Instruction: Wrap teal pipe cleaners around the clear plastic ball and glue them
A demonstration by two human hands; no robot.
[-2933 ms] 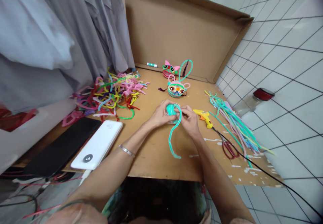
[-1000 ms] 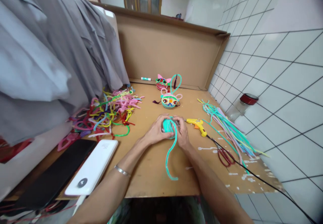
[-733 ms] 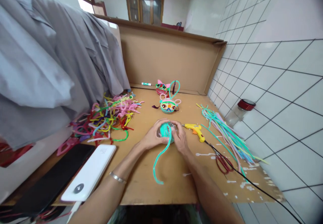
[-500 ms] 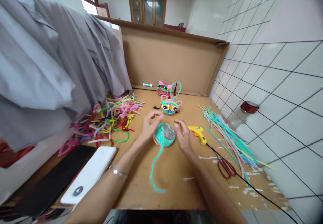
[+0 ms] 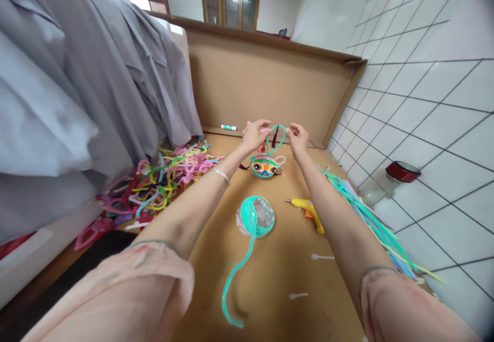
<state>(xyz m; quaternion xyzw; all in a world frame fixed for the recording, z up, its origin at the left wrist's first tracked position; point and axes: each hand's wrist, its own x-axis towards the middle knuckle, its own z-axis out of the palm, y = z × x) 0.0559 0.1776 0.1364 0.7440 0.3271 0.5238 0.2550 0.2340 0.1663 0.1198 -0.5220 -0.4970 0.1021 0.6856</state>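
Observation:
Both hands are stretched out at the back of the table. My left hand (image 5: 256, 135) is just left of a teal loop (image 5: 284, 135), fingers apart and holding nothing visible; it hides most of a pink and red figure. On the loop's right side is my right hand (image 5: 298, 137), its fingers curved and apart, with nothing seen in them. Below the loop stands a teal animal face (image 5: 265, 167) with large eyes and pink ears. Nearer me lies a round clear piece wrapped in teal pipe cleaner (image 5: 258, 216), a long tail trailing from it toward the front.
A yellow glue gun (image 5: 309, 212) lies right of the round piece. Tangled coloured pipe cleaners (image 5: 181, 169) are at left, straight ones (image 5: 363, 213) at right beside a red-lidded jar (image 5: 393, 177). A marker (image 5: 228, 127) lies by the cardboard wall (image 5: 270, 85).
Both hands have left the sides of the wrapped round piece and reached forward to either side of the teal loop. The camera view has shifted.

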